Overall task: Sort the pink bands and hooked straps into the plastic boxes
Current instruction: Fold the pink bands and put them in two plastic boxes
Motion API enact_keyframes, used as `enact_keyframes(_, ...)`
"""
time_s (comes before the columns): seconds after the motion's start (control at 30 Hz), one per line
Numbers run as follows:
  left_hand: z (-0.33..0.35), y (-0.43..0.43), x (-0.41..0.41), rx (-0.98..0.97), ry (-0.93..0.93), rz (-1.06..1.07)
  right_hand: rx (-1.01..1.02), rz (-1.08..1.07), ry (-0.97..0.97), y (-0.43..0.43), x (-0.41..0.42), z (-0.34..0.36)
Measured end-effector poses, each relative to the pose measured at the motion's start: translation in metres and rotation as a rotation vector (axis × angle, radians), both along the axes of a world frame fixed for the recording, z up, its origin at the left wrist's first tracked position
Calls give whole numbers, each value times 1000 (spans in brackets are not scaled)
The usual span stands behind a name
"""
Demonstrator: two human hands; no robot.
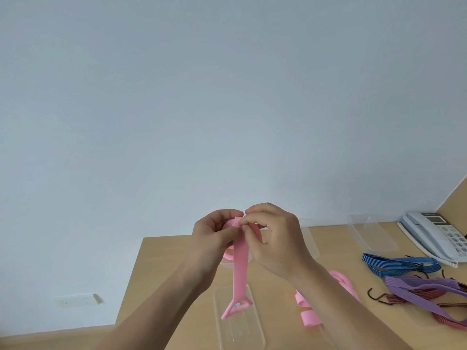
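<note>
A long pink band (240, 269) hangs down from between my hands above the wooden table (161, 269). My left hand (214, 236) pinches its top end, and my right hand (275, 241) pinches it from the other side, fingertips meeting. The band's lower looped end dangles over a clear plastic box (240, 324) near the front. More pink bands (310, 314) lie on the table under my right forearm. Blue hooked straps (399, 265) and purple and red hooked straps (429, 291) lie at the right.
Another clear plastic box (371, 233) stands at the back right, beside a white desk phone (437, 236). A third clear box (309, 238) sits partly hidden behind my hands, with a pink band (228, 255) in it. The table's left edge drops off to a pale wall.
</note>
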State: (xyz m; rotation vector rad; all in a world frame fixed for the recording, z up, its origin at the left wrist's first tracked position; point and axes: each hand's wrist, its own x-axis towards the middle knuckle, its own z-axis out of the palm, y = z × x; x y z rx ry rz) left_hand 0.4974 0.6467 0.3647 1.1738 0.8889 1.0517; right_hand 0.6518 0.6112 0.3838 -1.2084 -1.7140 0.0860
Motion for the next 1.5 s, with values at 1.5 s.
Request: enact_keyframes(1.5,-2,-9,16,-114,14,80,71,-136,-34,11,11,7)
